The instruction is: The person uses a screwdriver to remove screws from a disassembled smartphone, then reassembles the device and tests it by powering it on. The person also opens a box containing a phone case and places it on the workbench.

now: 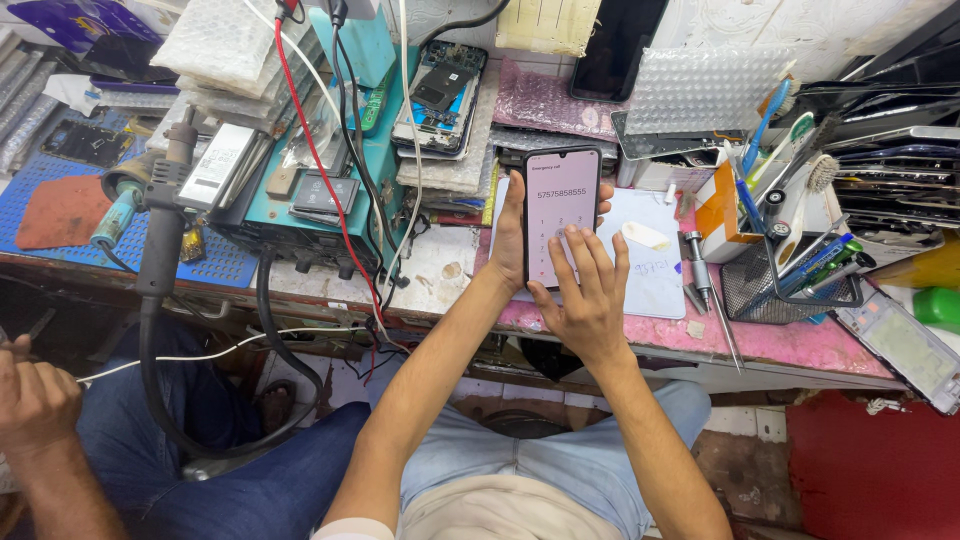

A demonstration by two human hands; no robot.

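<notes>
My left hand [509,243] grips a black smartphone [560,195] upright above the pink workbench edge. Its screen is lit pale pink and shows a dial pad with digits entered. My right hand [585,295] covers the lower part of the phone, and its fingertips touch the screen around the keypad. Under the phone lies a white pad [655,265].
A teal power supply [330,200] with red and black leads stands on the left, and a black hose [160,250] hangs off the bench. An opened phone [440,95] rests on a stack behind. A mesh basket of tools [785,285] is at right. Another person's hand [35,395] is at lower left.
</notes>
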